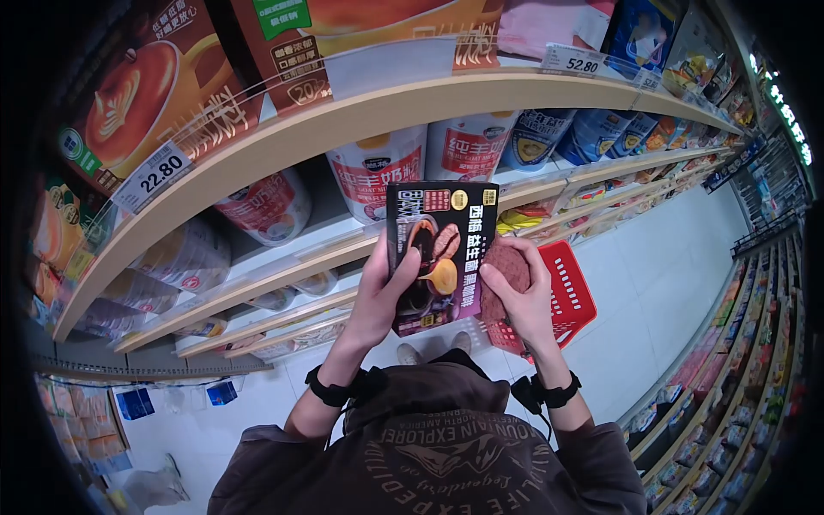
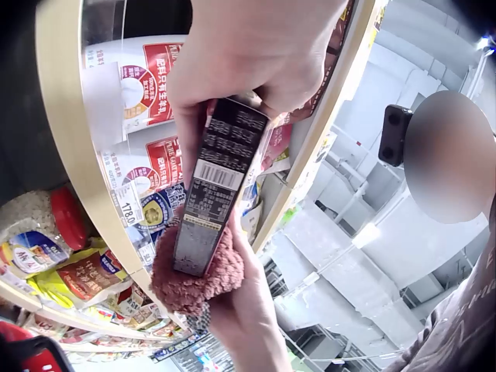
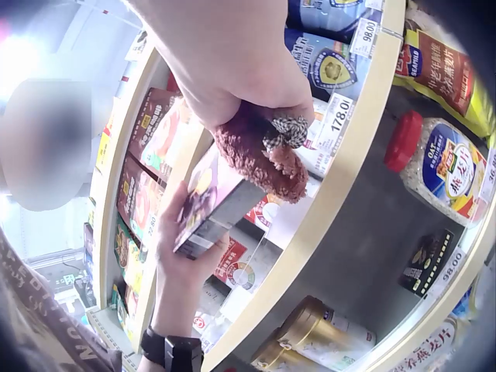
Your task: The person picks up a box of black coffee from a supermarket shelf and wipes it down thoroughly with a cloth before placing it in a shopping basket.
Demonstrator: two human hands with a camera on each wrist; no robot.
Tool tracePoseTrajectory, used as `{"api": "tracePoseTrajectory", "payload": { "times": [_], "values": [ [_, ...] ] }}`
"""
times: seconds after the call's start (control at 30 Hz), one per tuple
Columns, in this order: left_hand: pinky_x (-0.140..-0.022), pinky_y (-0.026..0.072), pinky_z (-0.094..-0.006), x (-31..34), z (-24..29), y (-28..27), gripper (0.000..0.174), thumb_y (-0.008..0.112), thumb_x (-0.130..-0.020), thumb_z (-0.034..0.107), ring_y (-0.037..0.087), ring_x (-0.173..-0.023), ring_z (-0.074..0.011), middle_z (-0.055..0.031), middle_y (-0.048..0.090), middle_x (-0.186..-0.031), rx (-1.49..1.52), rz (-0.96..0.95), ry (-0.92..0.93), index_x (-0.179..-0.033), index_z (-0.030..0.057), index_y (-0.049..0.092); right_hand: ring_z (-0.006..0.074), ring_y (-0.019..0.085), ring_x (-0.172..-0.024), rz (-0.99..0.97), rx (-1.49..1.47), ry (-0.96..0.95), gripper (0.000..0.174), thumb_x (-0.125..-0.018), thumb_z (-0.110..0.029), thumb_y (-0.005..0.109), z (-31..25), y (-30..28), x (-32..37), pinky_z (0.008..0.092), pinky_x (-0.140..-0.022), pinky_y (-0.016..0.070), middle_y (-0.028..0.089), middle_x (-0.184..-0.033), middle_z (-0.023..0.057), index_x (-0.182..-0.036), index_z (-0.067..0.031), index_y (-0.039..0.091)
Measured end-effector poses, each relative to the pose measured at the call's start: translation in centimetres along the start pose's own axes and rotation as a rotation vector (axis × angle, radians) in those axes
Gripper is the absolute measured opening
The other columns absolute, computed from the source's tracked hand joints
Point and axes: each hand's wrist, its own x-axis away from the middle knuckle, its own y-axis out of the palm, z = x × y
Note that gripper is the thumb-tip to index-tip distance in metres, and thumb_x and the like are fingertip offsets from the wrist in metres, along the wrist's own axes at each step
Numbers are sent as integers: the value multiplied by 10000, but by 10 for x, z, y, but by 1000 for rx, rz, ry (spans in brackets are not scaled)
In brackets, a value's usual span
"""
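Observation:
Upright in front of the shelf, my left hand (image 1: 375, 290) grips a black coffee box (image 1: 468, 219) by its left side, thumb across the printed front. My right hand (image 1: 528, 300) holds a fluffy reddish-brown cloth (image 1: 505, 273) against the box's right edge. From the left wrist view, the narrow barcode side of the box (image 2: 221, 182) shows, with the cloth (image 2: 198, 283) bunched at its far end. In the right wrist view, a black-and-white checked piece (image 3: 287, 133) shows on the cloth (image 3: 267, 172), under my right fingers.
Curved wooden shelves (image 1: 283, 129) with price tags stand ahead, holding coffee cartons (image 1: 142, 94) above and goat milk powder tins (image 1: 378, 172) below. A red shopping basket (image 1: 571, 287) is on the floor to the right, near my feet. Another shelf (image 1: 730, 403) runs along the far right.

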Motion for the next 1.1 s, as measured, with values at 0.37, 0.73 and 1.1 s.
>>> {"api": "tracePoseTrajectory", "payload": {
  "times": [0.37,0.73,1.1],
  "values": [
    [-956,449,-323,19,-36,13,714,355,-988,611,576,-1065,-142,-81,587,-1214,222,20,-351,-1400,31,424,147,617,-967,-27,58,-20,387,-832,-151,769,7,17,-2,305,-855,493,637,-1055,90,-1147,-26,583],
    [-900,500,-305,-2,-60,-1,837,392,-933,684,602,-1052,-165,-88,533,-1268,148,-46,-386,-1501,108,180,306,610,-1061,-56,266,-376,362,-822,-79,717,-23,27,3,370,-914,473,594,-1148,177,-1165,-16,617],
    [-931,478,-276,-8,-53,-5,840,588,-934,472,562,-1131,-137,-97,482,-1382,345,13,-197,-1537,107,131,292,620,-1079,-45,277,-431,466,-807,-64,729,-51,17,0,364,-925,483,617,-1155,173,-1230,10,549]
  ]
}}
